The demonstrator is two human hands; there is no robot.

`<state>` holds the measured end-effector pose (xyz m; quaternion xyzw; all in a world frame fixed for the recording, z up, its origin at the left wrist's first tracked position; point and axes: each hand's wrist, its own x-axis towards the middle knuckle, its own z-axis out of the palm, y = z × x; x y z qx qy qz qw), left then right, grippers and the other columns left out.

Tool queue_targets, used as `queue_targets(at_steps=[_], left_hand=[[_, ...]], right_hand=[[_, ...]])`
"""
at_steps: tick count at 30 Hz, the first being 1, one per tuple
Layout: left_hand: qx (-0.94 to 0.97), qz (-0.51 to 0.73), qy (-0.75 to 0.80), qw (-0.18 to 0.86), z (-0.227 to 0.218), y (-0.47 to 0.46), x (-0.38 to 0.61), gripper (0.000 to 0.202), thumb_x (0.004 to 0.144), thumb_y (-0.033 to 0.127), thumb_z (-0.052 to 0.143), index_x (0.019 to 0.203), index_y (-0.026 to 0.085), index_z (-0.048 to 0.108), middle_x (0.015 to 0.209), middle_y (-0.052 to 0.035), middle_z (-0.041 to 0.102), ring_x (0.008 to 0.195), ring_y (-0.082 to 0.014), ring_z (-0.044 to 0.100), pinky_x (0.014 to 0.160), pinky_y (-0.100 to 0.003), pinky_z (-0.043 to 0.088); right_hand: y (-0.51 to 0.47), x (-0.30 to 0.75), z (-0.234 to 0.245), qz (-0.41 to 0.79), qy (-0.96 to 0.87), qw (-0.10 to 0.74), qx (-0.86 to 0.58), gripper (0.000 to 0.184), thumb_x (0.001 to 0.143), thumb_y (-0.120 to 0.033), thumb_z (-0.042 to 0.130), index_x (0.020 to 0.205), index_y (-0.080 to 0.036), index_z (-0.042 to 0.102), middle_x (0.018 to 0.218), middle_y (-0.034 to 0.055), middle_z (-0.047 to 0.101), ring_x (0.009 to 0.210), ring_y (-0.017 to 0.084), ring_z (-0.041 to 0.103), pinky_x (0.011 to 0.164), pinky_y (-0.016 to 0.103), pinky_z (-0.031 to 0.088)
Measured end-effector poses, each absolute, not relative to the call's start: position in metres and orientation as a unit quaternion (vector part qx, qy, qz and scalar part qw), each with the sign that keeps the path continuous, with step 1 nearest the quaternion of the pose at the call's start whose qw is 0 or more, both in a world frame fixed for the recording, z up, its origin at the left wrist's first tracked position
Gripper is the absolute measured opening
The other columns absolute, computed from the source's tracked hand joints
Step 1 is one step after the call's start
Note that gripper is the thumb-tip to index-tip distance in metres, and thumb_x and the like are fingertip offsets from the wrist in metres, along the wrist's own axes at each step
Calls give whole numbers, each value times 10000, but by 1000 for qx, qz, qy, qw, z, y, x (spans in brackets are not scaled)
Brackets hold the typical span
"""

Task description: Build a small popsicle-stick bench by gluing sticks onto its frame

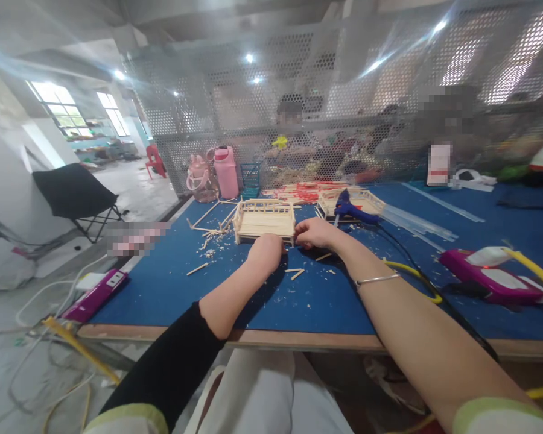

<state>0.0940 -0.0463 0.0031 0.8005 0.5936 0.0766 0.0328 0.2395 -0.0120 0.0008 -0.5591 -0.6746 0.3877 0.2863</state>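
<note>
A miniature bench of pale wooden sticks (265, 218), with a slatted seat and a railed back, stands upright on the blue tabletop. My left hand (266, 250) is closed at its front edge, near the right front leg; most of its fingertips are hidden. Around the bench's right front corner, the bent fingers of my right hand (315, 234) are pinched together against the frame. Loose short sticks (297, 274) and pale shavings lie before the hands. Behind my right hand, a blue hot glue gun (355, 211) rests by a second stick model (328, 205).
Clear glue sticks (419, 223) lie at the back right, near a purple power strip (493, 277). Red-tipped sticks (305, 191) are piled by the mesh screen (235, 90). A pink bottle (225, 172) stands back left. Another purple strip (95, 295) hangs at the left edge.
</note>
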Motion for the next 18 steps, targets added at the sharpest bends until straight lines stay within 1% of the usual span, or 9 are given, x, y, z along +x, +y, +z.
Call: queue_targets(at_steps=[2, 4, 6, 8, 10, 13, 15, 18], left_hand=[[792, 93, 603, 26, -1, -50, 91, 237, 843, 209, 489, 912, 136, 704, 932, -141, 708, 907, -219, 647, 792, -273, 453], [778, 130, 614, 24, -5, -52, 88, 280, 874, 219, 427, 957, 144, 685, 964, -133, 704, 926, -208, 640, 798, -271, 449], [763, 177, 621, 33, -8, -53, 87, 291, 877, 220, 414, 968, 155, 682, 973, -120, 706, 924, -196, 638, 795, -262, 444], [750, 212, 625, 49, -11, -53, 89, 275, 857, 219, 440, 944, 167, 696, 951, -107, 715, 899, -190, 642, 781, -254, 441], [741, 223, 631, 62, -13, -53, 93, 264, 839, 223, 461, 924, 181, 707, 919, -94, 722, 863, -184, 645, 759, -248, 438], [739, 217, 634, 72, -14, -58, 99, 271, 838, 259, 462, 888, 200, 721, 878, -85, 726, 834, -186, 643, 739, -253, 432], [736, 205, 643, 56, -14, -61, 102, 287, 847, 297, 454, 872, 215, 728, 897, -89, 723, 878, -203, 633, 752, -273, 427], [710, 190, 677, 33, -12, -65, 104, 303, 857, 344, 444, 877, 240, 728, 939, -90, 718, 957, -230, 611, 783, -314, 416]], right_hand=[[-12, 241, 1, 390, -686, 281, -546, 166, 574, 8, 549, 549, -145, 607, 381, -61, 491, 383, 58, 436, 417, 159, 377], [-12, 241, 2, 403, -678, 281, -546, 176, 569, 6, 547, 578, -146, 636, 434, -50, 544, 423, 65, 479, 442, 160, 400], [-12, 240, 2, 415, -671, 278, -547, 199, 565, 11, 531, 587, -147, 648, 499, -37, 599, 459, 69, 514, 464, 161, 419], [-11, 239, 2, 424, -670, 273, -545, 214, 559, 15, 518, 583, -150, 651, 536, -31, 626, 468, 67, 522, 468, 161, 420], [-11, 238, 1, 428, -675, 270, -537, 207, 558, 9, 527, 581, -153, 653, 525, -34, 623, 461, 65, 514, 459, 158, 410], [-9, 239, -1, 421, -687, 266, -529, 161, 561, -19, 578, 580, -157, 658, 458, -51, 576, 440, 67, 490, 444, 162, 392], [-8, 240, -2, 404, -696, 262, -532, 134, 556, -31, 609, 560, -158, 652, 423, -61, 539, 418, 64, 460, 438, 168, 383], [-8, 242, -2, 386, -710, 256, -531, 115, 563, -48, 638, 528, -158, 641, 413, -64, 524, 409, 59, 438, 443, 172, 376]])
